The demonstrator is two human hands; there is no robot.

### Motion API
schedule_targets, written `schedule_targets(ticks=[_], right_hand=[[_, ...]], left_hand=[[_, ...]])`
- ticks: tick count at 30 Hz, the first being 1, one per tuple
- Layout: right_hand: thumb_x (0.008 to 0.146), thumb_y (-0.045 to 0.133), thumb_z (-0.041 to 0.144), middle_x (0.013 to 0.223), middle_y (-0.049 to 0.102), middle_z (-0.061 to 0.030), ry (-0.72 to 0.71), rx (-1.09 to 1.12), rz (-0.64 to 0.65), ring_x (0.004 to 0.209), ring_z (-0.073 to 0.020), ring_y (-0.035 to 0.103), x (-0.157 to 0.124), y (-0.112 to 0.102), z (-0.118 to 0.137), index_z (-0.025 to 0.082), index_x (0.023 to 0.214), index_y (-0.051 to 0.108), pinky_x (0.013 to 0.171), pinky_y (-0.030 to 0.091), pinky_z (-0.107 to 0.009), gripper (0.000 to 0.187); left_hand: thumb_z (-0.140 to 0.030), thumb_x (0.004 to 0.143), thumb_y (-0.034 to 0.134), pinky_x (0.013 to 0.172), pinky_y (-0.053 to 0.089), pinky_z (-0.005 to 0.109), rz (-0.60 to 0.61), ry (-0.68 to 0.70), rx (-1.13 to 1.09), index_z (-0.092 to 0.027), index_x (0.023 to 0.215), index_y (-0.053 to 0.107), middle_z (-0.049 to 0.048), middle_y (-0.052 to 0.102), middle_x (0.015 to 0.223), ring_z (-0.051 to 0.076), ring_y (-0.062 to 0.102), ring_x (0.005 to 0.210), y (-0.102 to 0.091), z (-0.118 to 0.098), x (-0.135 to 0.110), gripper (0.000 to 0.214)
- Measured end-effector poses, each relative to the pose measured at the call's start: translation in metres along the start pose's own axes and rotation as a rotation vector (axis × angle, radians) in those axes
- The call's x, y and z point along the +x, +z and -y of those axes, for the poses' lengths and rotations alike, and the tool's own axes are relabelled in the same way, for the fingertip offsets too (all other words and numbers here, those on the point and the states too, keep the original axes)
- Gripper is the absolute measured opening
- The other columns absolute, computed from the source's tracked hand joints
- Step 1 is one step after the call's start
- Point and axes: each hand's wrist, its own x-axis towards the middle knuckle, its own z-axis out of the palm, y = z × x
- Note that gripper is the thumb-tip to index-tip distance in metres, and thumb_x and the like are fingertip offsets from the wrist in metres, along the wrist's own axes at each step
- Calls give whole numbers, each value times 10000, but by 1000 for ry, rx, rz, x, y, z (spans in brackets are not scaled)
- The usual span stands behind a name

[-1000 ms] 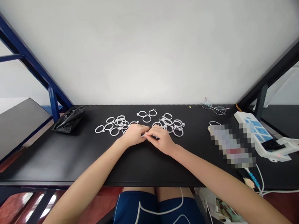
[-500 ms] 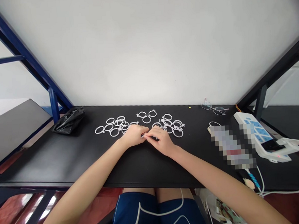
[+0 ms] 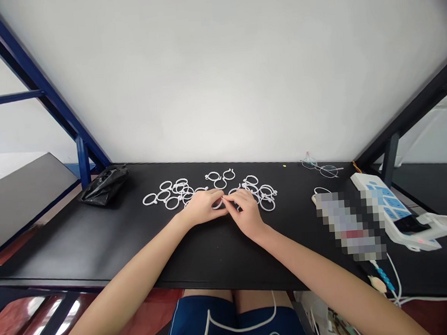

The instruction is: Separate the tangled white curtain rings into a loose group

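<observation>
Several white plastic rings lie scattered across the middle of a black table. My left hand and my right hand meet at the table's centre, fingers pinched together on one white ring held between them. More rings lie just right of my right hand, and a few sit farther back.
A crumpled black bag rests at the back left. Wire-rimmed glasses lie at the back right. A white and blue power strip with plugs and white cables sits at the right edge, beside a blurred object.
Both hands stayed together at the table's centre, shifting slightly. The white ring between the fingertips shows more clearly now. The view tilted a little.
</observation>
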Motion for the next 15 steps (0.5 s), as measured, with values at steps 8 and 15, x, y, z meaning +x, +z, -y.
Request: schedule_targets(ticks=[8, 15], right_hand=[[917, 554, 185, 761, 682, -21, 38, -16, -19, 745, -192, 582, 0, -1, -2, 222, 853, 645, 772, 459, -384, 118], [910, 565, 175, 795, 691, -24, 66, -52, -39, 764, -190, 604, 1, 0, -8, 206, 869, 645, 811, 456, -383, 95]], left_hand=[[-499, 819, 599, 551, 385, 218, 13, 49, 22, -173, 868, 541, -2, 562, 791, 97, 479, 579, -5, -1, -1, 335], [-300, 923, 459, 596, 444, 221, -43, 3, 13, -194, 1059, 563, 30, 603, 970, 82, 537, 597, -4, -2, 0, 201]])
